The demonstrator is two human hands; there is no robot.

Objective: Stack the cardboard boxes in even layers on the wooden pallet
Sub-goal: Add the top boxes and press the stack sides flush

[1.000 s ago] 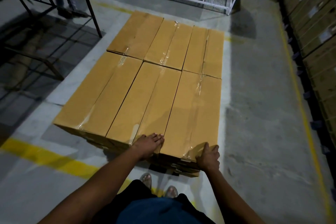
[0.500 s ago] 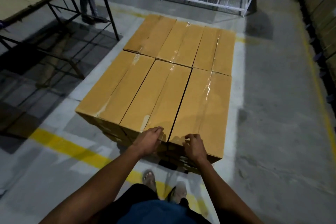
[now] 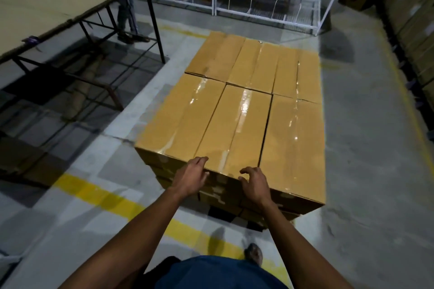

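Both hands are now sitting at the near edge of the middle box [image 3: 234, 129] in the stack on the pallet: the left hand [image 3: 191, 177] resting open-fingered, the right hand [image 3: 254, 183], shifted inward from the corner box [image 3: 293, 148], hovering loosely curled, gripping nothing.

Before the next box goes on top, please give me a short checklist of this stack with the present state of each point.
1. Top layer full, six boxes, no hole: ok.
2. Box tops level with each other: ok.
3. Near middle box flush at the front edge: cannot tell, the hands cover it.
4. Left hand and right hand free, holding nothing: ok.
5. Wooden pallet sound underneath: cannot tell, hidden.
6. Yellow floor line area free for feet: ok.
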